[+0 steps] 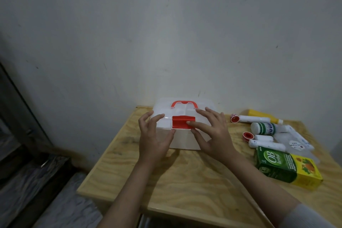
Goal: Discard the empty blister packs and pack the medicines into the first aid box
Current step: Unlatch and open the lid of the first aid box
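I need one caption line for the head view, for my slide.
Both hands at the red latch of the closed first aid box; medicines wait on the table.

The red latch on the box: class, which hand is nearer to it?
Right. The right hand has fingers on the red latch; the left hand grips the first aid box just beside it.

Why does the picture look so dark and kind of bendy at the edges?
Head view: the room is dimly lit, so the grey wall looks murky and the corners darken; the wide-angle lens curves the wooden table edges. The translucent plastic box with the red latch looks washed out, and both hands cast soft shadows.
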Motion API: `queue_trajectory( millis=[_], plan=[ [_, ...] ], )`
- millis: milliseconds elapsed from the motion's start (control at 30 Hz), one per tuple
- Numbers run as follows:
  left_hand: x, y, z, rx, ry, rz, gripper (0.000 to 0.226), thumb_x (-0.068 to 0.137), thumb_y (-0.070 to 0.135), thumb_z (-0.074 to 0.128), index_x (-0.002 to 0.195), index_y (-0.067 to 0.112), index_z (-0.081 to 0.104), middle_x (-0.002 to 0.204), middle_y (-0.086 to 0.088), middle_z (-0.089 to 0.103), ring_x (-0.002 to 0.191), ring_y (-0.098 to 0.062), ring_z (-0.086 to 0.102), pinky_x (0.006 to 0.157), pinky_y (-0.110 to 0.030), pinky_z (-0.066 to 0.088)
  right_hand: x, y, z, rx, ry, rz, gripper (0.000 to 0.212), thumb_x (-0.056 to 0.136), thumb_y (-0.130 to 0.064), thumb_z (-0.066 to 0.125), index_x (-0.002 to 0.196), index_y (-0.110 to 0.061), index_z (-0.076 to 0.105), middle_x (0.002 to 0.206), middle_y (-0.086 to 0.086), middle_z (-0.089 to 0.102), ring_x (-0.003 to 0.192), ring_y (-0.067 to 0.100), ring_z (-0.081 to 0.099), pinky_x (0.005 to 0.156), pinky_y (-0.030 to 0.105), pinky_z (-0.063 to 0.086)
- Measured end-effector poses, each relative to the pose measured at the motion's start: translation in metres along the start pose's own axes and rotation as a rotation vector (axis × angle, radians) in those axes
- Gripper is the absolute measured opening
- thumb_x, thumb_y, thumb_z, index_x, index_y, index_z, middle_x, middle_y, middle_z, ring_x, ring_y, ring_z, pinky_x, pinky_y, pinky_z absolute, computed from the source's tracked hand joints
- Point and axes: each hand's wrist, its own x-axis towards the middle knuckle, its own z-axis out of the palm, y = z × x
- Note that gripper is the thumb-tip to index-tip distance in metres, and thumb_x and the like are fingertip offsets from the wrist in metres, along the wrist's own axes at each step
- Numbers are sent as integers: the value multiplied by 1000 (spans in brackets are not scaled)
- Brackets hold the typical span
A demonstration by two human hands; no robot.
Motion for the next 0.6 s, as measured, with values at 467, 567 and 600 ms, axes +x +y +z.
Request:
queue_trajectory(
  millis=[467,567,600],
  plan=[
    [4,1,3,-189,-171,-183,93,70,42,78,146,35,25,146,9,39,133,-13,38,102,-44,47,90,6,-38,-2,365,183,20,80,-30,70,93,-14,72,98,17,56,96,29,52,77,11,26],
    [9,4,10,-174,-187,-197,91,67,46,78,143,35,29,140,8,43,126,-13,43,97,-43,51,116,18,-41,-10,369,276,23,82,-33,68,93,-13,71,92,15,56,93,30,52,73,19,30],
    [10,6,12,-172,-189,-199,89,66,46,78,141,36,30,138,8,43,124,-13,44,96,-42,51,122,22,-41,-25,360,301,25,83,-35,66,93,-13,71,92,14,57,93,31,52,74,25,35]
  ],
)
